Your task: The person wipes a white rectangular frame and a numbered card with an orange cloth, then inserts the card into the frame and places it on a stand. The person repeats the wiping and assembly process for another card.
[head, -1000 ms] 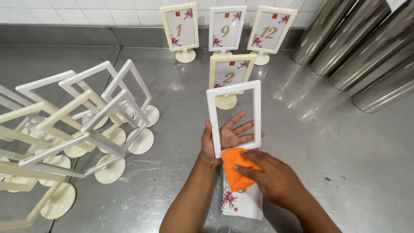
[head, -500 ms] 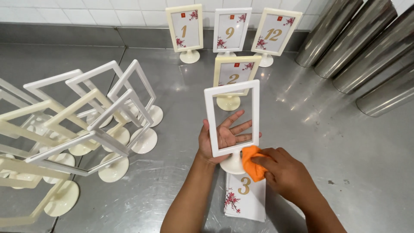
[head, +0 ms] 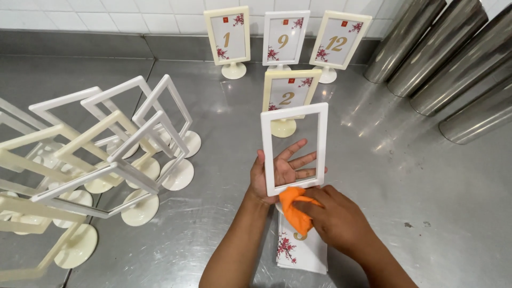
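Filled number stands: 4
Steel cylinders: 4
Orange cloths: 1
Hands: 2

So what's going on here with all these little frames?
A person is cleaning a table sign holder on a steel counter. The left hand steadies an empty white frame from behind, while the right hand presses an orange cloth against its lower edge. A printed floral card lies flat beneath. Four frames with cards stand at the back, and a cluster of empty frames stands on the left.
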